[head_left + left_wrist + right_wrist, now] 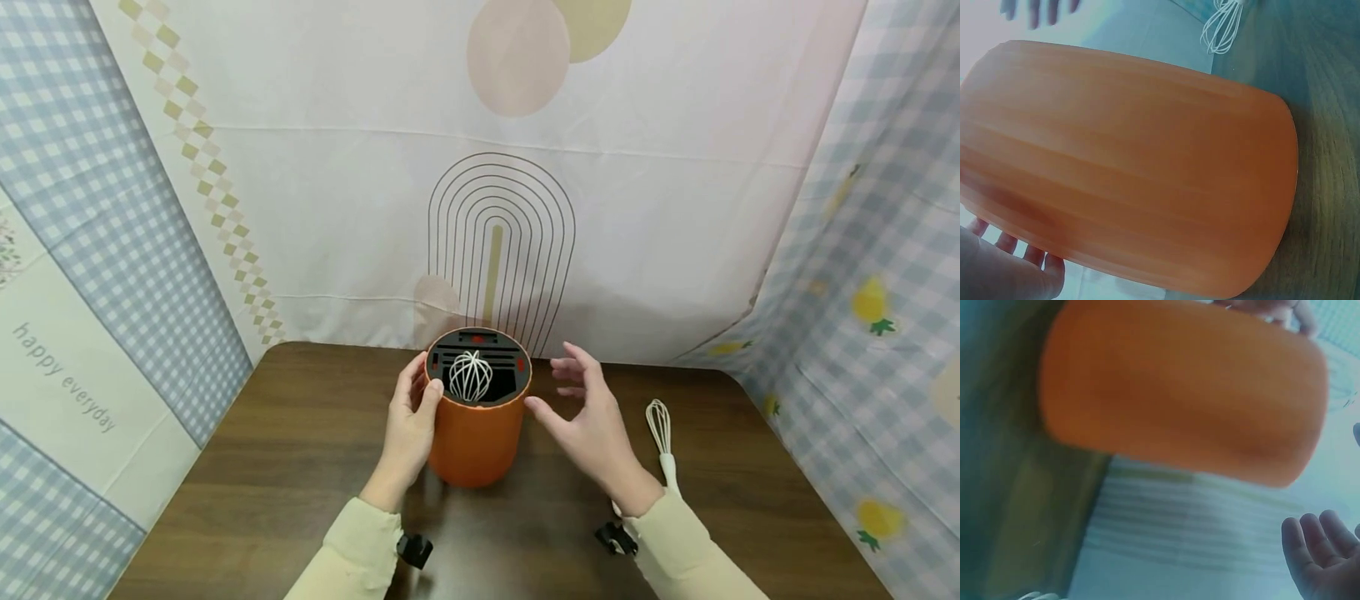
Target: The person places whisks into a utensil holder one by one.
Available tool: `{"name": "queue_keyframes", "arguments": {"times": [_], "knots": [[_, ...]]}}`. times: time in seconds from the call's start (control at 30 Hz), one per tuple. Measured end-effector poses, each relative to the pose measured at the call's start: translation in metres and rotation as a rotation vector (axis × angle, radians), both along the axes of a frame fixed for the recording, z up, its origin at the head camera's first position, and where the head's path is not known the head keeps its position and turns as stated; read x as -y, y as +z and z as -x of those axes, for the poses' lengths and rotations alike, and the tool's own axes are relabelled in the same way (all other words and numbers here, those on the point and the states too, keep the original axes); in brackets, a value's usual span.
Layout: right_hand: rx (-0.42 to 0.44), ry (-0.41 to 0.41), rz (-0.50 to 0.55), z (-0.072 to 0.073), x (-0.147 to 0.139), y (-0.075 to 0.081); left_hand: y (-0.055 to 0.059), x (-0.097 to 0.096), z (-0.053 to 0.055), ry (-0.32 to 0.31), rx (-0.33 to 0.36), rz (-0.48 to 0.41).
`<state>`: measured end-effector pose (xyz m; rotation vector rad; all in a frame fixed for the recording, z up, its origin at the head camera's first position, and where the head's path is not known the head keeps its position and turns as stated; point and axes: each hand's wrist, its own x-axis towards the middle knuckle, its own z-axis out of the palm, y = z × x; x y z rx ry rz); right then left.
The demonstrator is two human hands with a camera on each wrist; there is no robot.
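An orange cylindrical utensil holder (475, 442) with a black slotted top (480, 340) stands upright on the table. The white wire head of a whisk (470, 377) pokes out of the large opening in that top; its handle is hidden inside. My left hand (407, 425) grips the holder's left side near the rim, thumb in front and fingers round the side. To the right of the holder, my right hand (592, 425) is held apart from it with fingers spread and nothing in them. A second white whisk (663, 442) lies on the table beyond my right wrist, its handle partly behind the sleeve.
The brown wooden table (300, 467) has rounded far corners. A pale printed cloth (337, 233) hangs right behind its far edge. Checked cloths hang at the left (127, 208) and right (862, 375) sides.
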<state>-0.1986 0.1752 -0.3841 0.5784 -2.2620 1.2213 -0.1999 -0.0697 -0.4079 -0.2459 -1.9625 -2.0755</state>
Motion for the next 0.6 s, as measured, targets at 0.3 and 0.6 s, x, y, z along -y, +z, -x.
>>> {"name": "queue_keyframes", "arguments": {"times": [0.3, 0.6], "knots": [[0.135, -0.155, -0.074, -0.003, -0.048, -0.043, 0.000, 0.001, -0.002, 0.003, -0.005, -0.005], [0.271, -0.243, -0.085, -0.007, -0.084, -0.080, 0.000, 0.000, -0.002, 0.001, -0.006, 0.005]]}}
